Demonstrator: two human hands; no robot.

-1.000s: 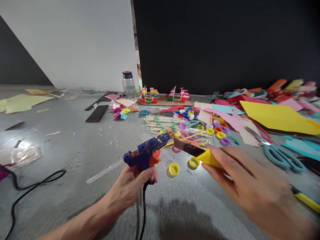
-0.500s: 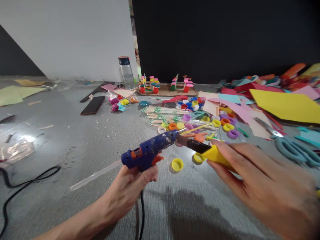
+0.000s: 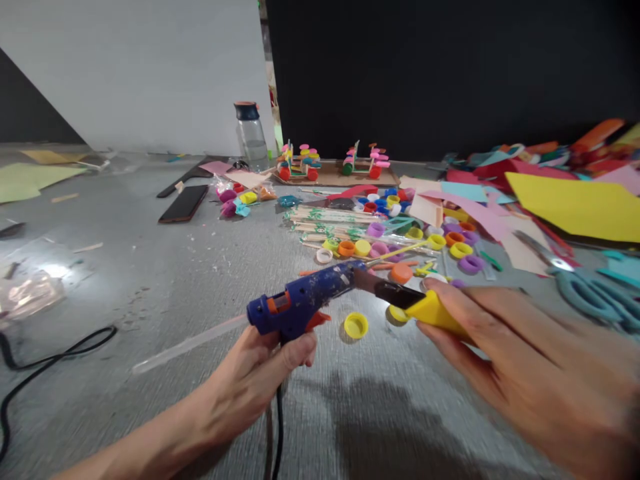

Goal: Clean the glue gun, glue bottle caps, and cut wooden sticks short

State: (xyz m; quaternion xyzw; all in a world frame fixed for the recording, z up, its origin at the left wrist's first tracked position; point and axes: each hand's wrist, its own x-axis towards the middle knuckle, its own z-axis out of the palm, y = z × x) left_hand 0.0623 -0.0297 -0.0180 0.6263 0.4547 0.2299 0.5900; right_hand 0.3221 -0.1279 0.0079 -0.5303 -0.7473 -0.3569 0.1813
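Observation:
My left hand (image 3: 260, 377) is closed round the grip of a blue glue gun (image 3: 305, 300) with an orange trigger; a clear glue stick (image 3: 185, 345) sticks out of its back. My right hand (image 3: 520, 363) holds a yellow-handled utility knife (image 3: 425, 308), fingers pressed along the handle. The knife's dark blade (image 3: 385, 288) touches the glue gun's nozzle. Two yellow bottle caps (image 3: 355, 325) lie on the grey floor (image 3: 150, 280) just below the tools.
Beyond lie many coloured bottle caps (image 3: 450, 243), wooden sticks (image 3: 330, 223), coloured paper sheets (image 3: 575, 203), teal scissors (image 3: 590, 290), a black phone (image 3: 183, 203), a water bottle (image 3: 249, 131) and small cap-and-stick models on cardboard (image 3: 330, 170). A black cord (image 3: 45, 363) runs at left.
The knife blade has come up to the glue gun's nozzle; one second ago they were apart. The view has shifted slightly, and both hands keep their grips.

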